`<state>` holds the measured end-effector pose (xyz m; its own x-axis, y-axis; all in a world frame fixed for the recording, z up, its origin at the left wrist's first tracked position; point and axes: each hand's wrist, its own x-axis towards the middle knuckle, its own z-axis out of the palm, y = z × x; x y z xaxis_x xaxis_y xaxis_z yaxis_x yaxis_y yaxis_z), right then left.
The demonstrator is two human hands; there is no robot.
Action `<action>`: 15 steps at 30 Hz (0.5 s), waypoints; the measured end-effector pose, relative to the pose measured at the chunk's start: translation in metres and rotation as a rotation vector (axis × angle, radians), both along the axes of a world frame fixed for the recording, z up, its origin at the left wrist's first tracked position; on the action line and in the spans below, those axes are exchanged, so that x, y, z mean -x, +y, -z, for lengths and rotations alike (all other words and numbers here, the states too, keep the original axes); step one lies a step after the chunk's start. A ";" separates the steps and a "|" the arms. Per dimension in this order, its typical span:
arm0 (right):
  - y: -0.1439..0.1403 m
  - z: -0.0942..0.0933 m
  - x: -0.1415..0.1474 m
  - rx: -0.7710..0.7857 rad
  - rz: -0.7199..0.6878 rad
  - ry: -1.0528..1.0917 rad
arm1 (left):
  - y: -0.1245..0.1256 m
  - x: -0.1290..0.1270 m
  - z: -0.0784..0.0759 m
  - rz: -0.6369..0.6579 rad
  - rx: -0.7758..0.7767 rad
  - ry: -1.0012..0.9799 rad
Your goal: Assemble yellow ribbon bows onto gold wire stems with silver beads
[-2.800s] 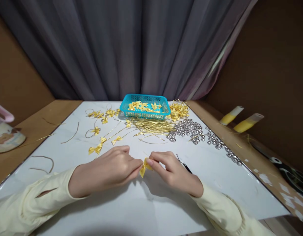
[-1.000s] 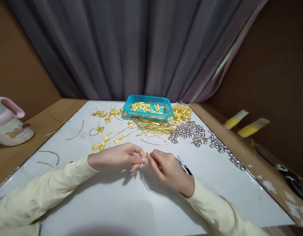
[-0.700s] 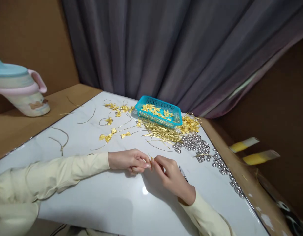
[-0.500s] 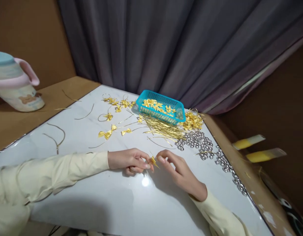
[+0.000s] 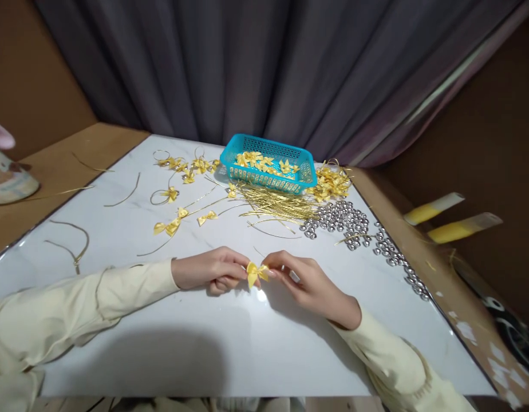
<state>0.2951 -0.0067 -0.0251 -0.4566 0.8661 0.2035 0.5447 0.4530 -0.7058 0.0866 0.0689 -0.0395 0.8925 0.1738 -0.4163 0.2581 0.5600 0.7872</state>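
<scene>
Between my two hands, a little above the white tabletop, is a yellow ribbon bow [image 5: 256, 274]. My left hand [image 5: 219, 270] pinches its left loop between thumb and finger. The thumb and fingertip of my right hand [image 5: 299, 280] close on the bow's right side. A thin cord end [image 5: 259, 252] sticks up just behind it. Beyond my hands lie loose yellow bows [image 5: 208, 217], some with gold cords attached, and a heap of gold cords [image 5: 277, 203]. Many small silver rings or beads [image 5: 342, 220] are spread to the right of the cords.
A blue plastic basket [image 5: 268, 180] holding yellow bows stands at the back, with a pile of bows [image 5: 333, 182] at its right. Loose cords [image 5: 78, 246] lie on the left. A cup [image 5: 9, 177] stands far left. Two yellow-filled tubes [image 5: 464, 226] are at the right. A dark curtain [image 5: 204, 68] hangs behind.
The bow has turned so that its loops and tails face me. My right hand has come in from slightly apart to touch it. The whole view has shifted a little.
</scene>
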 end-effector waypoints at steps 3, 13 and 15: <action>-0.001 0.002 -0.001 -0.107 -0.023 -0.045 | -0.001 -0.001 -0.003 -0.004 -0.032 0.007; -0.006 0.007 -0.002 -0.252 0.004 -0.243 | -0.005 -0.002 0.002 -0.093 -0.112 -0.032; -0.007 0.007 0.000 -0.274 0.012 -0.270 | -0.006 -0.002 0.003 -0.128 -0.136 -0.039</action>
<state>0.2952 -0.0136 -0.0321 -0.5157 0.8016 0.3024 0.7005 0.5977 -0.3899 0.0881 0.0630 -0.0421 0.8747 0.3392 -0.3463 0.1592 0.4737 0.8662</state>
